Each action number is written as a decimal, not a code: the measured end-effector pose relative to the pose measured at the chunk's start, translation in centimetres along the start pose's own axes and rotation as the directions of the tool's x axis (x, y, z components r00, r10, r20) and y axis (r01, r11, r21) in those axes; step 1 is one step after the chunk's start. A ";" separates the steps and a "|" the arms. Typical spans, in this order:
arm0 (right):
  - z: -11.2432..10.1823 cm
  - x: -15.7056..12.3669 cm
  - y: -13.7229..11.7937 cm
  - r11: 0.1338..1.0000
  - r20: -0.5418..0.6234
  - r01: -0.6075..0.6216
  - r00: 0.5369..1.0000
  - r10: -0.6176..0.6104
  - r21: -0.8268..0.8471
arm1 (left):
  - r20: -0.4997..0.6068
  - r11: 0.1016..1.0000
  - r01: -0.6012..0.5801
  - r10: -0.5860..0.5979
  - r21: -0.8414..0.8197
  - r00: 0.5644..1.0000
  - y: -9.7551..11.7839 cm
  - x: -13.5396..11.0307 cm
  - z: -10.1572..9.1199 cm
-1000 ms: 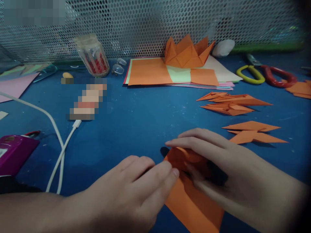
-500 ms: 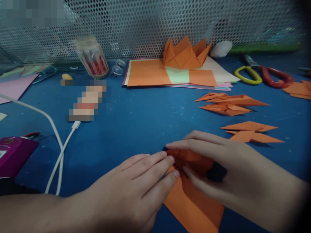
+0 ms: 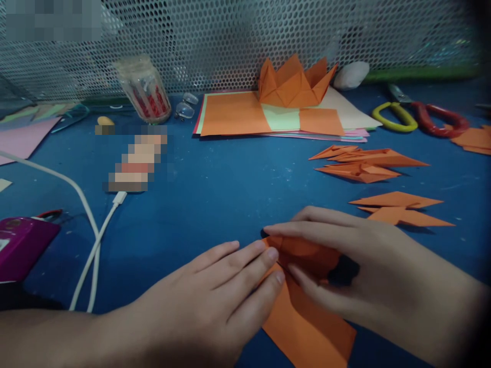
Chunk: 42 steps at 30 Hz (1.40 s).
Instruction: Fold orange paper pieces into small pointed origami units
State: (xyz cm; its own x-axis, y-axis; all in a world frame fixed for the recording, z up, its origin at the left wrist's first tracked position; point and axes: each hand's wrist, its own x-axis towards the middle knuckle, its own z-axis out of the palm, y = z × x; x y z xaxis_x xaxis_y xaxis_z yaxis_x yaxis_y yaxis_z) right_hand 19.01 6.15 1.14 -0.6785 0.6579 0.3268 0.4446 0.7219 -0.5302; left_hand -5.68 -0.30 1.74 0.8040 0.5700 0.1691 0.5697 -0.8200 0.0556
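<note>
An orange paper sheet (image 3: 310, 327) lies on the blue table (image 3: 215, 189) near the front edge, partly folded at its far end. My left hand (image 3: 215, 301) rests flat with its fingertips pressing the paper's left edge. My right hand (image 3: 356, 276) arches over the folded part, fingers and thumb pinching the fold. The fold itself is mostly hidden under my right hand.
Folded orange paper points (image 3: 364, 163) and a second pair (image 3: 399, 209) lie to the right. A stack of coloured sheets (image 3: 238, 115) carries an orange paper crown (image 3: 295, 82) at the back. Scissors (image 3: 418, 117), a jar (image 3: 143, 89), a white cable (image 3: 92, 230) and a magenta device (image 3: 23, 243) lie around.
My left hand has uncurled from a loose fist and spread its fingers flat onto the paper's edge. My right hand stays over the fold, lowered slightly.
</note>
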 end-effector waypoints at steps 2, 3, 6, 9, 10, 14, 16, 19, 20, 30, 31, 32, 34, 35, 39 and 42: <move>0.0 0.0 0.0 1.000 -0.015 0.001 1.000 -0.001 -0.007 | 0.014 1.000 -0.010 0.010 -0.008 1.000 -0.1 0.0 0.0; 0.0 0.1 0.0 1.000 -0.015 0.002 1.000 -0.003 -0.007 | 0.026 1.000 -0.012 0.012 -0.013 1.000 -0.1 0.1 0.0; 0.1 0.1 -0.1 1.000 0.002 0.006 1.000 -0.006 -0.004 | 0.042 1.000 -0.013 0.014 -0.014 0.999 -0.2 0.3 0.0; 0.1 0.1 -0.3 1.000 -0.007 -0.007 1.000 0.007 0.017 | 0.016 0.999 -0.031 0.031 0.021 0.999 -0.1 0.2 0.1; 0.0 0.1 -0.3 1.000 -0.006 -0.014 1.000 0.014 0.027 | 0.012 0.999 -0.032 0.032 0.028 0.999 0.0 0.1 0.1; -0.3 0.3 -0.2 0.990 0.022 -0.118 0.993 0.116 0.076 | 0.018 1.000 -0.022 0.022 0.015 1.000 0.0 0.0 -0.1; -0.4 0.4 0.0 0.978 0.012 -0.175 0.985 0.175 0.117 | 0.021 1.000 -0.016 0.016 -0.008 1.000 0.0 0.0 -0.2; -0.2 0.6 0.3 0.974 -0.004 -0.178 0.984 0.180 0.144 | 0.028 0.998 -0.005 0.006 -0.059 1.000 -0.1 0.1 -0.2; -0.1 0.6 0.4 0.977 -0.013 -0.163 0.986 0.166 0.138 | 0.018 0.997 0.003 -0.002 -0.072 1.000 -0.1 0.2 -0.1; 0.2 0.5 1.2 0.996 -0.023 0.088 0.996 -0.088 0.014 | -0.007 0.990 0.057 -0.059 -0.126 0.998 0.0 0.1 0.2; 0.1 0.5 1.3 0.994 -0.016 0.111 0.994 -0.111 0.001 | -0.007 0.991 0.053 -0.055 -0.124 0.998 0.0 0.1 0.2; 0.1 0.4 1.3 0.992 -0.010 0.129 0.992 -0.129 -0.006 | -0.008 0.991 0.050 -0.051 -0.121 0.999 0.0 0.1 0.2; 0.0 0.3 1.5 0.987 0.008 0.157 0.988 -0.157 -0.014 | -0.017 0.993 0.048 -0.050 -0.107 0.999 0.0 0.2 0.3; 0.0 0.2 1.6 0.985 0.019 0.171 0.985 -0.170 -0.021 | -0.020 0.994 0.049 -0.051 -0.099 0.999 0.0 0.2 0.3; -0.3 -0.1 2.0 0.961 0.099 0.255 0.964 -0.246 -0.104 | 0.009 0.996 0.063 -0.062 -0.060 0.998 0.3 0.1 0.3; -0.4 -0.3 2.1 0.924 0.123 0.334 0.941 -0.315 -0.188 | 0.046 0.999 0.046 -0.046 -0.006 0.998 0.5 -0.1 0.1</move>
State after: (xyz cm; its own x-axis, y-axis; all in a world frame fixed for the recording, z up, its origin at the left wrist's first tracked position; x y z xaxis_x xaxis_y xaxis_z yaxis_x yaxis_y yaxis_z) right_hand 20.39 7.51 0.25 -0.8504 0.3652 0.3787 0.2942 0.9269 -0.2332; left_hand -5.48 -0.73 1.70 0.7841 0.6087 0.1212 0.6050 -0.7932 0.0695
